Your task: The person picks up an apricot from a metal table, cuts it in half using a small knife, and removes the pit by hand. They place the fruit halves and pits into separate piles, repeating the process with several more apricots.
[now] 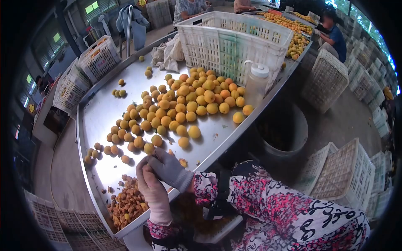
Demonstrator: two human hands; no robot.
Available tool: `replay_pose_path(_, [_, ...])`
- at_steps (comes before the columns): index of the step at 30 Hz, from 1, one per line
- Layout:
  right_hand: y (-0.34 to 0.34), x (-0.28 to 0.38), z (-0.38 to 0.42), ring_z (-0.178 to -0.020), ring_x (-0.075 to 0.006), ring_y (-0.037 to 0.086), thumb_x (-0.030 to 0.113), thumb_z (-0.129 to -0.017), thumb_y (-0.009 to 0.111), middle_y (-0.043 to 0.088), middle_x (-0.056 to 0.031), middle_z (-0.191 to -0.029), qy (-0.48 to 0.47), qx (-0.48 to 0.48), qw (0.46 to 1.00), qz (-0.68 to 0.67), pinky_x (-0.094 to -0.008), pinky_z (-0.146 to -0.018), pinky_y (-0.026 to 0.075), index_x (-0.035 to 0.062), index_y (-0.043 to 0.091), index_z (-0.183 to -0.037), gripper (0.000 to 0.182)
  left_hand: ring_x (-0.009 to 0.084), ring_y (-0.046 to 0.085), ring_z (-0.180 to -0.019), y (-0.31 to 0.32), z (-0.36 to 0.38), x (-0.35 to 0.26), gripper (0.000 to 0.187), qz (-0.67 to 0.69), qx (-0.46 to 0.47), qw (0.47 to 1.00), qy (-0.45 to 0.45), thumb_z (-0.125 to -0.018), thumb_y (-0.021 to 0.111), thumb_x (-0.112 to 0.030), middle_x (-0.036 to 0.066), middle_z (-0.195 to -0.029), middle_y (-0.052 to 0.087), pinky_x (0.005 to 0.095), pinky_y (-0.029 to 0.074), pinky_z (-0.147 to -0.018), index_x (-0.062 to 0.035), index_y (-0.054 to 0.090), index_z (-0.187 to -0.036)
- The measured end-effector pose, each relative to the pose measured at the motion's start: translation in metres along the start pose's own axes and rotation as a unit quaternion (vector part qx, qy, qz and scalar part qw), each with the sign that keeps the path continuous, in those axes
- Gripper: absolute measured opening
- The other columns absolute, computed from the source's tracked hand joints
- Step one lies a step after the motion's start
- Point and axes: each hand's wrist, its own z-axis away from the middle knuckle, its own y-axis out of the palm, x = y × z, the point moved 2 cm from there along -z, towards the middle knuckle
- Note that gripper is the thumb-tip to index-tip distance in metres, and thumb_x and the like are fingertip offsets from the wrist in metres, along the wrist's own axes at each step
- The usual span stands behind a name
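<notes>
fruits (191,106), round and yellow-orange with some greener, lie heaped across the metal worktop (113,108) in the head view, the gloved left hand (153,192) and right hand (169,167) meeting beside them, fingers bunched, any hold impossible to tell.

yellow-orange fruits (184,90) | round, clustered | on metal table (100,121) | brown pieces (127,203) heaped at corner

floor (73,167): grey; windows (91,7): bright, left; fan (100,24): pale; daylight (370,27): upper right
</notes>
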Motion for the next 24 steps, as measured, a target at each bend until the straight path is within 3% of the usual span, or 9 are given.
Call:
replay_pose_path(6, [-0.001,0.014,0.000,-0.069,-0.0310,0.061,0.027,-0.090,0.052,0.059,-0.0174,-0.073,-0.008,-0.050,0.997,0.057,-0.0377,-0.061,0.046,0.0025,0.050,-0.090,0.025,0.0137,0.055,-0.089,-0.003,-0.015,0.007,0.033,0.070,0.004,0.994,-0.081,-0.093,0.045,-0.029,0.007,-0.102,0.057,0.0253,0.046,-0.079,-0.0028,0.053,-0.111])
replay_pose_path(9, [0.002,0.022,0.002,-0.070,-0.0341,0.061,0.030,-0.088,0.055,0.059,-0.0174,-0.071,-0.036,-0.059,0.993,0.098,-0.0398,-0.060,0.046,0.0037,0.048,-0.087,0.027,0.0127,0.055,-0.087,-0.010,-0.027,0.013,0.034,-0.025,0.001,1.000,-0.012,-0.094,0.044,-0.031,0.005,-0.101,0.056,0.0252,0.047,-0.076,-0.0037,0.053,-0.112])
replay_pose_path(12, [0.001,0.024,0.000,-0.067,-0.0358,0.061,0.030,-0.087,0.056,0.058,-0.0185,-0.071,-0.110,-0.049,0.985,0.122,-0.0411,-0.057,0.045,0.0044,0.046,-0.086,0.028,0.0128,0.055,-0.086,-0.012,-0.012,0.009,0.035,0.028,-0.016,0.997,-0.066,-0.095,0.042,-0.032,0.005,-0.099,0.056,0.0264,0.047,-0.075,-0.0038,0.053,-0.113])
replay_pose_path(14, [-0.006,0.021,-0.003,-0.061,-0.0211,0.058,0.031,-0.088,0.057,0.057,-0.0111,-0.068,-0.049,0.023,0.995,0.085,-0.0333,-0.053,0.044,0.0038,0.048,-0.088,0.029,0.0133,0.053,-0.086,-0.016,-0.005,-0.006,0.033,-0.051,0.019,0.997,-0.058,-0.096,0.043,-0.029,0.006,-0.100,0.055,0.0262,0.045,-0.075,-0.0030,0.052,-0.115])
replay_pose_path(15, [-0.011,0.016,-0.009,-0.060,-0.0143,0.057,0.033,-0.088,0.057,0.057,-0.0074,-0.068,0.013,0.068,0.994,0.089,-0.0294,-0.052,0.044,0.0036,0.050,-0.090,0.030,0.0131,0.051,-0.086,-0.023,-0.005,0.011,0.031,-0.105,0.015,0.994,0.028,-0.096,0.043,-0.025,0.006,-0.101,0.054,0.0252,0.044,-0.076,-0.0021,0.050,-0.116])
replay_pose_path(17, [-0.015,-0.004,-0.010,-0.060,-0.0051,0.050,0.036,-0.088,0.058,0.057,-0.0006,-0.070,-0.003,0.105,0.994,-0.011,-0.0224,-0.049,0.040,0.0036,0.054,-0.096,0.033,0.0147,0.050,-0.090,-0.014,0.009,-0.006,0.031,-0.056,0.034,0.998,-0.007,-0.096,0.044,-0.023,0.009,-0.101,0.054,0.0279,0.043,-0.081,-0.0003,0.047,-0.116])
replay_pose_path(19, [-0.025,0.045,0.015,-0.060,-0.0039,0.048,0.036,-0.089,0.058,0.055,0.0012,-0.072,0.104,0.142,0.983,-0.045,-0.0201,-0.049,0.038,0.0052,0.056,-0.100,0.033,0.0139,0.052,-0.085,-0.013,0.016,-0.015,0.031,-0.084,0.055,0.995,0.006,-0.095,0.045,-0.027,0.008,-0.096,0.055,0.0265,0.044,-0.078,-0.0010,0.047,-0.112])
replay_pose_path(21, [-0.038,0.076,0.035,-0.066,-0.0106,0.053,0.040,-0.083,0.062,0.056,-0.0040,-0.073,0.197,0.186,0.963,-0.003,-0.0251,-0.057,0.045,0.0036,0.054,-0.093,0.038,0.0121,0.052,-0.081,-0.006,0.035,-0.038,0.025,-0.026,0.077,0.991,-0.111,-0.094,0.046,-0.022,0.007,-0.091,0.056,0.0260,0.045,-0.074,-0.0014,0.046,-0.109])
replay_pose_path(24, [-0.034,0.037,0.054,-0.062,-0.0099,0.050,0.042,-0.084,0.060,0.053,-0.0029,-0.070,0.150,0.148,0.972,-0.101,-0.0244,-0.054,0.042,0.0043,0.054,-0.086,0.038,0.0111,0.052,-0.077,-0.004,0.061,-0.043,0.019,-0.043,0.102,0.993,-0.035,-0.091,0.049,-0.010,0.005,-0.088,0.056,0.0260,0.046,-0.071,-0.0019,0.045,-0.108])
